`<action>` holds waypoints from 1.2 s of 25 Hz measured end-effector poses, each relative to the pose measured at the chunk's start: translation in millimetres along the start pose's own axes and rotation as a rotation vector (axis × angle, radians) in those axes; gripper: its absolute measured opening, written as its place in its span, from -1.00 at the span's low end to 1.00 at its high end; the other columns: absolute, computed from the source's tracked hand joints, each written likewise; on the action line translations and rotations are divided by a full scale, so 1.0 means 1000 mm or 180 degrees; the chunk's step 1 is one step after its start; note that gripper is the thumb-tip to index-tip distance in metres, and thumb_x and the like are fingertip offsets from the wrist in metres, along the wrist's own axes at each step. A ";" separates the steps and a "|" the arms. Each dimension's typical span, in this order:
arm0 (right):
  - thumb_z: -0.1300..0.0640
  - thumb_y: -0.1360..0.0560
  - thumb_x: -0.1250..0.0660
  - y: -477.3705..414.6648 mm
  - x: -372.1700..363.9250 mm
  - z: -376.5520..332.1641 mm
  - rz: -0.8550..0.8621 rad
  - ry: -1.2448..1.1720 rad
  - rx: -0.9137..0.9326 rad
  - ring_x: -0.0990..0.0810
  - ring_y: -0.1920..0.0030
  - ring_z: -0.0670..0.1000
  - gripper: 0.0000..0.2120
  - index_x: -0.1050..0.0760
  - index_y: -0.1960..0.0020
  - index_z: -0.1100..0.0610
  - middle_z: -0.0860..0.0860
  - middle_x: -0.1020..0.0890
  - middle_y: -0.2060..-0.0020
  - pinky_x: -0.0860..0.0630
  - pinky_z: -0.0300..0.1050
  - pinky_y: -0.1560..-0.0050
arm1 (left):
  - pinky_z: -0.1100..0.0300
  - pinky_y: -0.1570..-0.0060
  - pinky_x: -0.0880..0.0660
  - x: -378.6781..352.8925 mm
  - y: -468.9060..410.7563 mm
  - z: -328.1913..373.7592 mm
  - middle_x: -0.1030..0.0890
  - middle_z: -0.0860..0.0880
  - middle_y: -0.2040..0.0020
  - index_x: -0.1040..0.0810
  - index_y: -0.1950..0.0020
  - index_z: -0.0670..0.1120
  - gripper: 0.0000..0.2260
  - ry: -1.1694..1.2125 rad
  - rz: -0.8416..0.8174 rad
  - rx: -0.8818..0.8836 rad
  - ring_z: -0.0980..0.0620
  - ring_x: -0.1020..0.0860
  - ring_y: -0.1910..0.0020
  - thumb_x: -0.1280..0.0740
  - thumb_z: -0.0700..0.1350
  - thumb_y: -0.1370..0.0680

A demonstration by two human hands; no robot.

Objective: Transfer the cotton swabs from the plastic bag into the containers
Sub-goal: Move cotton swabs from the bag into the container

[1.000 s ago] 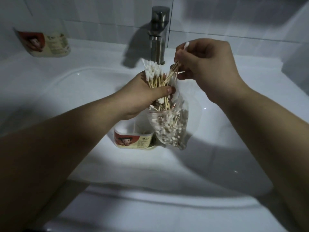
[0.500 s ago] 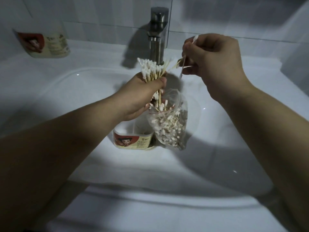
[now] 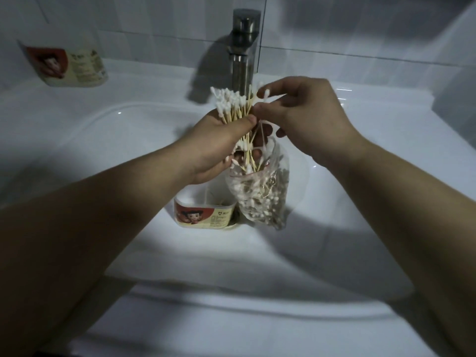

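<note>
ledge, far left: labelled container (image 3: 69, 65) against wall | left hand (image 3: 219, 143) curled round cotton swab bundle (image 3: 231, 104), sticks near upright, white tips fanned up toward faucet (image 3: 243, 47), lower ends inside plastic bag (image 3: 262, 197) mouth | open container (image 3: 206, 215) in sink (image 3: 103, 140), below hand, touching bag | right hand (image 3: 304, 117) pinches one swab beside bundle

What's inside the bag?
Lots of swabs fill the bag. The left hand hides part of its top.
</note>
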State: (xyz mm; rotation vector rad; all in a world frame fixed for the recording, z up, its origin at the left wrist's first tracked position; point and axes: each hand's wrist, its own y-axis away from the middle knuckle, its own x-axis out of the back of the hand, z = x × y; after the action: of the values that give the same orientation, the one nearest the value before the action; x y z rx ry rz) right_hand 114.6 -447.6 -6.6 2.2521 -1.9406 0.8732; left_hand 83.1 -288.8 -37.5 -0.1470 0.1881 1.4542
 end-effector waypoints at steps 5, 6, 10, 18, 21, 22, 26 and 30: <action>0.04 -0.52 -0.48 -0.001 -0.001 0.002 0.0011 0.0158 0.0129 -0.71 0.19 -0.21 -0.89 -0.64 0.01 -0.16 -0.19 -0.72 0.28 -0.58 -0.16 0.16 | 0.22 0.42 -0.50 -0.002 0.001 0.000 -0.59 -0.01 0.28 -0.55 -0.01 -0.11 -0.87 -0.0079 -0.0075 -0.0116 0.06 -0.55 0.34 -0.24 -0.22 -0.69; 0.02 -0.54 -0.45 -0.001 -0.001 0.003 -0.0012 0.0189 0.0111 -0.70 0.16 -0.23 -0.92 -0.65 0.00 -0.15 -0.21 -0.72 0.26 -0.59 -0.15 0.11 | 0.22 0.41 -0.50 -0.004 0.001 0.000 -0.60 0.01 0.29 -0.55 -0.02 -0.10 -0.86 -0.0067 -0.0015 -0.0149 0.09 -0.56 0.34 -0.23 -0.22 -0.70; -0.29 -0.48 -0.40 0.003 0.001 0.001 -0.0616 0.0752 -0.0085 -0.68 0.14 -0.23 -0.61 -0.72 -0.10 -0.03 -0.11 -0.75 0.14 -0.63 -0.09 0.00 | 0.23 0.30 -0.53 -0.006 -0.001 0.008 -0.64 0.03 0.24 -0.59 -0.12 -0.09 -0.82 0.0173 0.0377 -0.0370 0.13 -0.62 0.27 -0.21 -0.25 -0.69; -0.08 -0.50 -0.50 0.006 0.000 -0.002 -0.0957 0.0869 -0.0324 -0.24 0.61 -0.13 -0.59 -0.68 0.17 0.30 -0.08 -0.36 0.61 -0.19 -0.35 0.59 | 0.11 0.10 -0.60 -0.005 -0.004 0.009 -0.54 -0.05 0.28 -0.52 -0.04 -0.11 -0.87 0.1067 0.0282 -0.0322 0.03 -0.56 0.28 -0.20 -0.27 -0.69; -0.01 -0.57 -0.43 0.010 0.001 -0.004 -0.1052 0.0757 -0.0379 -0.33 0.62 -0.16 -0.69 -0.70 0.20 0.19 -0.15 -0.46 0.63 -0.22 -0.42 0.57 | 0.08 0.00 -0.63 -0.007 -0.002 0.011 -0.56 -0.05 0.29 -0.53 -0.02 -0.11 -0.85 0.1058 0.0410 -0.0340 0.00 -0.63 0.24 -0.20 -0.27 -0.69; 0.00 -0.59 -0.40 0.011 0.000 -0.005 -0.1104 0.0710 -0.0350 -0.40 0.59 -0.19 -0.71 -0.70 0.21 0.14 -0.18 -0.54 0.58 -0.26 -0.44 0.54 | 0.09 0.02 -0.64 -0.007 -0.001 0.012 -0.57 -0.05 0.29 -0.53 -0.01 -0.11 -0.85 0.1071 0.0427 -0.0331 0.00 -0.65 0.23 -0.20 -0.27 -0.69; -0.06 -0.58 -0.41 0.012 -0.005 -0.005 -0.1120 0.0492 -0.0340 -0.69 0.22 -0.19 -0.74 -0.72 0.11 0.11 -0.11 -0.74 0.29 -0.54 -0.34 0.15 | 0.06 0.00 -0.66 -0.006 -0.002 0.015 -0.59 -0.05 0.27 -0.51 -0.02 -0.10 -0.86 0.1257 0.0406 -0.0276 -0.02 -0.68 0.17 -0.19 -0.26 -0.70; -0.01 -0.57 -0.42 0.013 -0.007 -0.005 -0.1146 0.0619 -0.0201 -0.70 0.20 -0.15 -0.73 -0.72 0.16 0.15 -0.10 -0.74 0.30 -0.54 -0.32 0.10 | 0.08 0.09 -0.66 -0.009 0.000 0.014 -0.61 -0.07 0.26 -0.50 -0.04 -0.11 -0.87 0.1321 0.0336 -0.0263 -0.03 -0.69 0.18 -0.19 -0.26 -0.70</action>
State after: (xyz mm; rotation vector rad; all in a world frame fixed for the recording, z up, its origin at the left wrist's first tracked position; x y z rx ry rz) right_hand 100.1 -442.3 -9.4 2.2786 -1.4031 0.9237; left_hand 82.4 -294.6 -21.4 -0.5139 0.4793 1.5244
